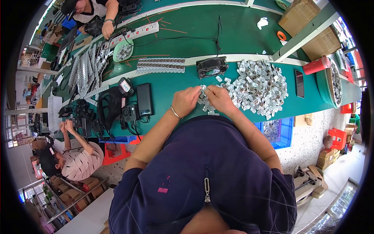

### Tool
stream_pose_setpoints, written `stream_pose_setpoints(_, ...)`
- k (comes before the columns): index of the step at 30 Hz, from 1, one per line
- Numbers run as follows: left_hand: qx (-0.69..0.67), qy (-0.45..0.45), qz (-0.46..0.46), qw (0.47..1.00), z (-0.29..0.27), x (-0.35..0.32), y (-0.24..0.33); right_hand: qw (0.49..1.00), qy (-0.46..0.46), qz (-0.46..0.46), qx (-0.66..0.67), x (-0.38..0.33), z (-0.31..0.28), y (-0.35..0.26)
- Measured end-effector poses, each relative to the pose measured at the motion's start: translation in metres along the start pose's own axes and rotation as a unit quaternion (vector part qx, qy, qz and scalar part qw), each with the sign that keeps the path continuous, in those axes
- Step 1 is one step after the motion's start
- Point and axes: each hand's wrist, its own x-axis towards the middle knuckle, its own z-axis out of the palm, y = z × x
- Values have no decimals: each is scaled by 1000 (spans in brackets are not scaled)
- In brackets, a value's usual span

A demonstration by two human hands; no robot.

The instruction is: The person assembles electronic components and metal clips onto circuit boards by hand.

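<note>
My left hand (185, 101) and my right hand (220, 99) meet at the front of the green workbench, fingertips closed and almost touching. Pinched between them is a small silvery metal part (202, 89), mostly covered by the fingers, so its exact kind is hard to make out. A large heap of similar small silvery parts (261, 86) spreads to the right of my right hand. A few loose ones lie under and around my fingers. Just beyond my hands stands a black square fan (211, 67).
Left of me are a black power bank (144, 100), black straps and cables. Strips of joined parts (160, 65) lie farther back. A phone (299, 83) and a filled green tub (330, 86) are at right. A blue crate (286, 134) stands below. Co-workers sit at left.
</note>
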Motion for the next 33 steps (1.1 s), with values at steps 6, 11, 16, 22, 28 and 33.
stream_pose_setpoints(6,-44,27,-72,996,10,8,-11,999,32,20,-6,21,2,8)
stream_pose_setpoints(11,-7,-5,-99,995,3,-1,-2,998,11,44,49,21,5,6)
stream_pose_setpoints(16,-30,27,-60,997,23,-1,-5,985,-17,96,143,15,2,18)
stream_pose_setpoints(22,-12,22,-67,997,24,-6,3,964,-18,143,222,10,3,16)
stream_pose_setpoints(28,-23,33,-67,997,15,-2,5,965,-7,147,218,13,4,12)
stream_pose_setpoints(33,-19,52,-66,996,16,-2,4,969,-4,136,206,14,4,17)
